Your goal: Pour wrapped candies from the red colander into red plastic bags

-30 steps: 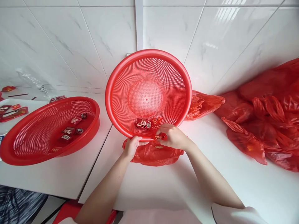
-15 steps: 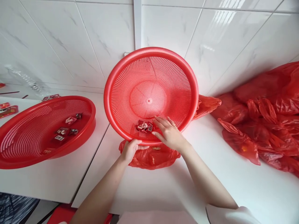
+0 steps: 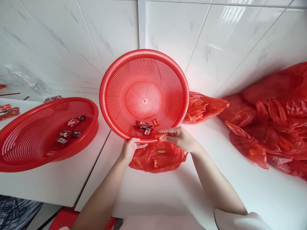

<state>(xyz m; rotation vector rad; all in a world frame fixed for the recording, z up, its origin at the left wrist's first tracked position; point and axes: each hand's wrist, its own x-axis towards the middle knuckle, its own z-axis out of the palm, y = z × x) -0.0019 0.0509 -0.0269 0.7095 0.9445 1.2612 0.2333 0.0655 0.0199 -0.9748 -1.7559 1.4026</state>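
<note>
Since half a second ago the right hand [image 3: 180, 139] has drawn back out of the tilted basket [image 3: 120, 83] to its near rim, and now pinches a small red wrapped candy [image 3: 160, 136] between thumb and fingertips, just over that rim. Left hand [image 3: 129, 149] closed on the basket's near rim, thumb on top, propping the basket steeply up toward the tiled wall. Inside the basket, low against the near wall, a few wrapped candies [image 3: 144, 126] in a loose clump. Directly below the basket's near rim, an open red bag [image 3: 157, 158] on the white table. Left of the basket, a second red basket [image 3: 28, 140] lying flat with several candies in it. Right of the basket, a heap of red bags [image 3: 273, 121].
</note>
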